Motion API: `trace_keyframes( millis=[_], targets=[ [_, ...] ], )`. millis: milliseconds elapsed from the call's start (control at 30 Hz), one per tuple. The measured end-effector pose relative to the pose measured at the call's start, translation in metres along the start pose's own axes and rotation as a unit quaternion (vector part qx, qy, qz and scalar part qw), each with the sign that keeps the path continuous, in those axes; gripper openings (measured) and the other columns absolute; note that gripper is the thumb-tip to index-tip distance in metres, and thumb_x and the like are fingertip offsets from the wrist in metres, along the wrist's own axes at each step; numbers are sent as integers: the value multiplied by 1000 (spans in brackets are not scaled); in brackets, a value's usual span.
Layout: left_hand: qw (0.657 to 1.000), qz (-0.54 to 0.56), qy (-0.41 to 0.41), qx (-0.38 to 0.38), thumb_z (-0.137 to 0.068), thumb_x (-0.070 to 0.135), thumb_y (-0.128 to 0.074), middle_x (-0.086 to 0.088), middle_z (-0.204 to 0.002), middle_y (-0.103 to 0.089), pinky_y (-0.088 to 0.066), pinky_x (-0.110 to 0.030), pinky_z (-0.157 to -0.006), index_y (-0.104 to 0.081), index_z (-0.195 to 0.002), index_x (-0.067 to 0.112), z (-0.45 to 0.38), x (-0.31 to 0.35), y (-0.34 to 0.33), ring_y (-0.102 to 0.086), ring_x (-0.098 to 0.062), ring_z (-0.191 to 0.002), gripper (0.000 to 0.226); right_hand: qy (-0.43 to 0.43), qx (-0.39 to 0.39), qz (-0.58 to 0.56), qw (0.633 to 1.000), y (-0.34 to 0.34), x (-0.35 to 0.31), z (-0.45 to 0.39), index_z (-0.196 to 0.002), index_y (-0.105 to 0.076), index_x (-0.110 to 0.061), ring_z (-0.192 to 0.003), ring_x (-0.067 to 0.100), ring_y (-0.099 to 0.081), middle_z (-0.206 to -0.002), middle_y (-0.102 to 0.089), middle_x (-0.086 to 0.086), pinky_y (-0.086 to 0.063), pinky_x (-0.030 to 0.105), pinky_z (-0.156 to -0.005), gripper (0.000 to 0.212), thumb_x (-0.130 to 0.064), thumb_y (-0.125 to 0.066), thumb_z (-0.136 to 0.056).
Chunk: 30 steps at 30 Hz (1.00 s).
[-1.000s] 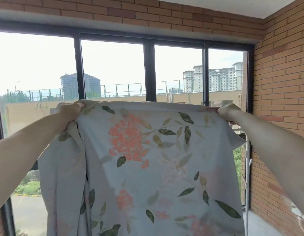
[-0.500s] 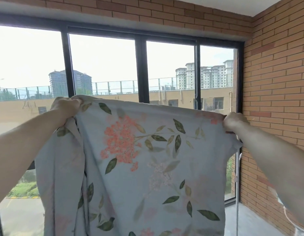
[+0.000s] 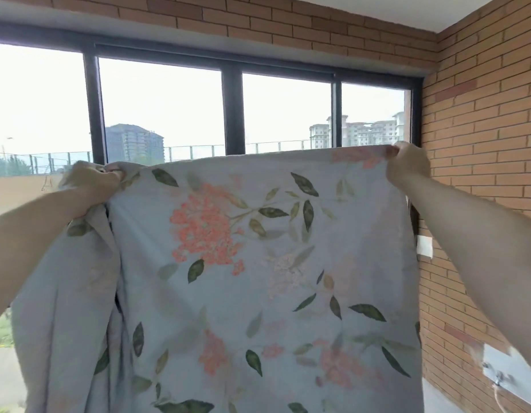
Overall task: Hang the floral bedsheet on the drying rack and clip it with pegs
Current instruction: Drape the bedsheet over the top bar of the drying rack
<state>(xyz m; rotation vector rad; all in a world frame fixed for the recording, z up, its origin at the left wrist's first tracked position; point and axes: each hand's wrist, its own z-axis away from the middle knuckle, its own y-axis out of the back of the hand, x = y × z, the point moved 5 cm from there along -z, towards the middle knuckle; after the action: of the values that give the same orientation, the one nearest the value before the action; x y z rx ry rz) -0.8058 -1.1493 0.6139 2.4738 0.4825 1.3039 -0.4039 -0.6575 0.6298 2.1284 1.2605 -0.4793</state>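
Note:
The floral bedsheet [image 3: 258, 278], pale blue-grey with coral flowers and green leaves, hangs spread out in front of me and fills the lower middle of the head view. My left hand [image 3: 90, 181] grips its upper edge at the left, where spare cloth bunches and drapes down. My right hand [image 3: 407, 166] grips the upper edge at the right corner. Both arms are stretched forward and up. No drying rack or pegs are visible.
A wide black-framed window [image 3: 231, 114] runs behind the sheet, with buildings outside. A brick wall [image 3: 481, 144] stands close on the right, carrying a white switch plate [image 3: 424, 246] and a metal bracket [image 3: 501, 374] lower down.
Both hands have lifted the sheet's top edge and pulled it wider and tauter. The view has tilted up, showing more of the brick above the window.

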Motion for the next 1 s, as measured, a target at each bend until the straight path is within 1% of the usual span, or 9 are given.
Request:
trace_keyframes(
  millis=[200,367,467,533,633,700,800,900,1000],
  targets=[
    [1000,-1,-21,20,-99,33,-59,-14,-85,-58,-37,-30,-57,-68,-99,4,9,44,-56,-52,-32,-76,31,-105,-8,44,994,-7,60,-46,-116,-71,-6,-116,40,-65,-124,-68,20,-48,36,-84,26,-15,-53,-100],
    [1000,-16,-17,19,-97,39,-55,-15,-86,-65,-45,-32,-66,-68,-93,10,19,77,-89,-54,-29,-70,32,-78,-28,142,986,-12,101,-68,-122,-67,1,-122,42,-62,-129,-65,24,-50,42,-97,32,-7,-49,-98],
    [1000,-11,-16,20,-95,40,-55,-16,-84,-65,-44,-32,-68,-67,-88,11,24,92,-109,-54,-29,-71,32,-157,-59,62,984,-20,123,-76,-127,-65,1,-124,41,-60,-134,-63,23,-50,40,-97,34,-19,-54,-102],
    [1000,-15,-11,21,-95,40,-56,-14,-81,-62,-44,-32,-68,-66,-86,10,28,99,-121,-55,-30,-72,33,-215,-80,-37,973,-30,132,-81,-130,-63,1,-118,40,-65,-130,-66,23,-51,39,-93,36,-23,-56,-103],
    [1000,-8,-4,24,-93,41,-58,-14,-79,-59,-47,-35,-68,-59,-76,12,28,105,-137,-55,-29,-72,34,-263,-167,-201,929,-57,143,-102,-137,-56,0,-81,30,-71,-111,-65,16,-61,42,-85,36,-5,-53,-102],
    [999,-13,3,31,-93,43,-57,-14,-79,-59,-51,-40,-74,-57,-76,12,26,112,-146,-56,-31,-74,35,-272,-185,-203,922,-68,146,-121,-118,-63,1,-69,22,-68,-102,-62,12,-60,30,-73,24,-10,-61,-97],
    [999,3,-1,45,-94,39,-56,-11,-68,-52,-46,-38,-73,-52,-67,13,19,128,-159,-51,-30,-71,38,-311,-104,-258,909,-72,149,-145,-71,-50,-16,-79,19,-51,-91,-57,0,-50,20,-59,23,-12,-72,-76],
    [998,2,-17,54,-94,38,-57,-10,-65,-50,-43,-35,-73,-49,-61,14,5,143,-170,-50,-30,-72,41,-262,-13,-328,908,-70,129,-158,-77,-47,-18,-93,22,-61,-105,-61,2,-55,27,-79,14,-17,-59,-84],
    [998,2,-25,60,-95,39,-57,-12,-73,-57,-48,-37,-75,-59,-71,10,-12,155,-178,-55,-31,-75,38,-242,74,-373,893,-63,98,-157,-81,-49,-20,-84,13,-58,-88,-61,-5,-38,17,-55,22,-8,-43,-98]
  ],
)
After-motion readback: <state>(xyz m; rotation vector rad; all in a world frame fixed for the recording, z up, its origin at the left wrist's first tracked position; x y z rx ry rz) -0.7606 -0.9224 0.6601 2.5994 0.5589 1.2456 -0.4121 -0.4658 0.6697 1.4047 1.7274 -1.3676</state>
